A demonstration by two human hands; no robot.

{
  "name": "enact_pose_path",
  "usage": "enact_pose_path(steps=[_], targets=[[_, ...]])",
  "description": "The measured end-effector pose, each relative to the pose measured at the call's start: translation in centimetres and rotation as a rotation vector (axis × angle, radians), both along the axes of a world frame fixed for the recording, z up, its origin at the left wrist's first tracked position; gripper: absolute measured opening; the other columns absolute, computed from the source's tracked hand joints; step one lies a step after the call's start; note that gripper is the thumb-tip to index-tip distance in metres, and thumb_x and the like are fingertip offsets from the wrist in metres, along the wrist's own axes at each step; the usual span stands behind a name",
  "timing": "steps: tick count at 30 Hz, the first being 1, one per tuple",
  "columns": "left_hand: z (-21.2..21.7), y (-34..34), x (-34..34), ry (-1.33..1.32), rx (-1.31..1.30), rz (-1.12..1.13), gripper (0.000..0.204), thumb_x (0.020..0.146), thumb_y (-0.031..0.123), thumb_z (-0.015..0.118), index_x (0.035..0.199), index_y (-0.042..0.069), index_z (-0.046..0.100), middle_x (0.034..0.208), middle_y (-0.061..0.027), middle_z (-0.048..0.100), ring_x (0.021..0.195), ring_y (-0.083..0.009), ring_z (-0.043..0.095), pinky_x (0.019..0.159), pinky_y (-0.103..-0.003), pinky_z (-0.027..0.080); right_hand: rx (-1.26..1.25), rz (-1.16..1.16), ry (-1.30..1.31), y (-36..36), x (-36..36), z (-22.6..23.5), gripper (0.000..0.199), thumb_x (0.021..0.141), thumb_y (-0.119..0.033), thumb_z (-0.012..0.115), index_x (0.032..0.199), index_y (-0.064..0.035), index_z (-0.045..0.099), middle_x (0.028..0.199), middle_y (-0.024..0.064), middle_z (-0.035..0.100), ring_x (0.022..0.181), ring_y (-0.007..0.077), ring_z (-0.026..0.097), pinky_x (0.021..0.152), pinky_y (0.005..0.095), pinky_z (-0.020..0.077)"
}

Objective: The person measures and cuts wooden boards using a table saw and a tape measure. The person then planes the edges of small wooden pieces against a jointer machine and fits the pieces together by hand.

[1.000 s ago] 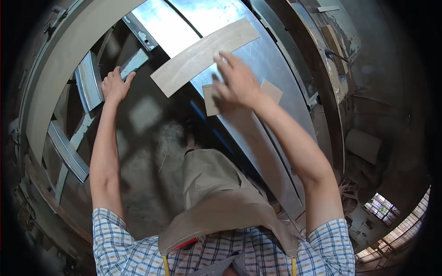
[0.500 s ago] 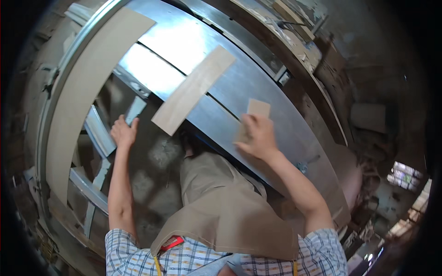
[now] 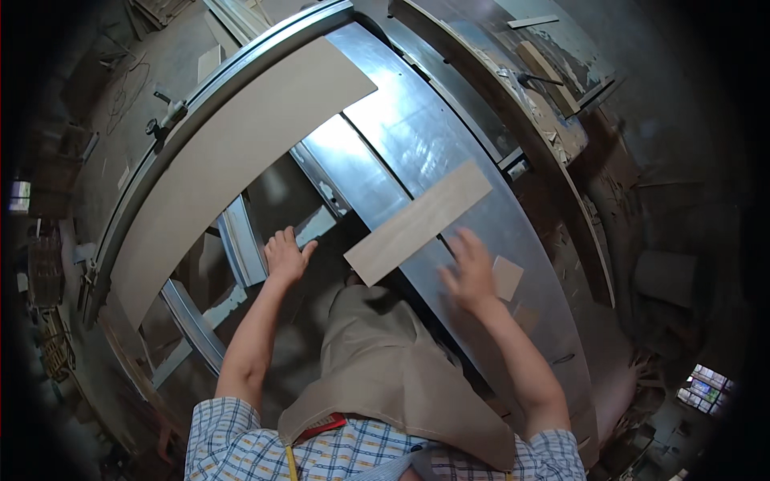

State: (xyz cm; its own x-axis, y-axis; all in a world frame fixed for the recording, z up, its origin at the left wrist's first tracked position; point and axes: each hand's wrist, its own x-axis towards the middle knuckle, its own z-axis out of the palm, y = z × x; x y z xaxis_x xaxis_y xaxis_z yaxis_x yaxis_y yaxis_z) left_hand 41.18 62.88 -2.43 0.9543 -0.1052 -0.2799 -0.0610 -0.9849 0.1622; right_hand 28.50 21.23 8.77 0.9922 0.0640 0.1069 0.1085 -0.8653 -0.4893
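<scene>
My left hand [image 3: 286,255], fingers loosely apart, hangs beside a chipped pale metal bar [image 3: 315,226] of the machine's frame; whether it touches is unclear. My right hand [image 3: 472,272], slightly blurred, is spread with nothing in it, above the shiny metal table [image 3: 513,240]. A short flat wooden strip [image 3: 421,220] lies slantwise across the table, its near end jutting over the edge towards me. Just right of my right hand rests a small pale wooden piece [image 3: 508,278], partly hidden by the hand. A darker tan patch [image 3: 527,317], perhaps another piece, shows below it.
A long, wide board [image 3: 233,152] lies along the left against a metal fence rail [image 3: 265,44] with a clamp-like stop [image 3: 166,119]. Metal cross rails [image 3: 241,240] span the gap at left. Beyond the table, a dark beam [image 3: 521,120] borders a bench with wood scraps [image 3: 549,76].
My right hand has let go of the small wooden piece, which now lies on the table, and has opened out towards the strip. The whole view has shifted, bringing more of the left side in.
</scene>
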Motion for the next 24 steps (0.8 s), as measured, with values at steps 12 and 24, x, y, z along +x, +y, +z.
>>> enact_pose_path(steps=[12,24], targets=[[6.7,2.3,8.7,-0.363,-0.314,-0.309,0.085,0.087,0.03,0.084,0.16,0.006,0.045,0.163,-0.02,0.043,0.155,-0.0425,0.037,0.125,-0.059,0.03,-0.267,-0.01,0.079,6.3,12.3,-5.3,0.077,0.096,-0.047,0.069,0.158,-0.0064,0.049,0.167,0.0201,0.04,0.158,0.0425,0.03,0.129,0.058,0.0231],[5.1,5.3,21.2,-0.2,-0.12,-0.299,0.085,0.099,0.056,0.067,0.166,0.012,0.04,0.174,-0.0201,0.03,0.163,-0.0418,0.022,0.13,-0.063,0.015,-0.362,-0.305,0.191,4.5,12.1,-3.4,0.07,0.096,-0.035,0.073,0.154,-0.0025,0.051,0.163,0.024,0.043,0.154,0.0448,0.035,0.125,0.0563,0.0294]])
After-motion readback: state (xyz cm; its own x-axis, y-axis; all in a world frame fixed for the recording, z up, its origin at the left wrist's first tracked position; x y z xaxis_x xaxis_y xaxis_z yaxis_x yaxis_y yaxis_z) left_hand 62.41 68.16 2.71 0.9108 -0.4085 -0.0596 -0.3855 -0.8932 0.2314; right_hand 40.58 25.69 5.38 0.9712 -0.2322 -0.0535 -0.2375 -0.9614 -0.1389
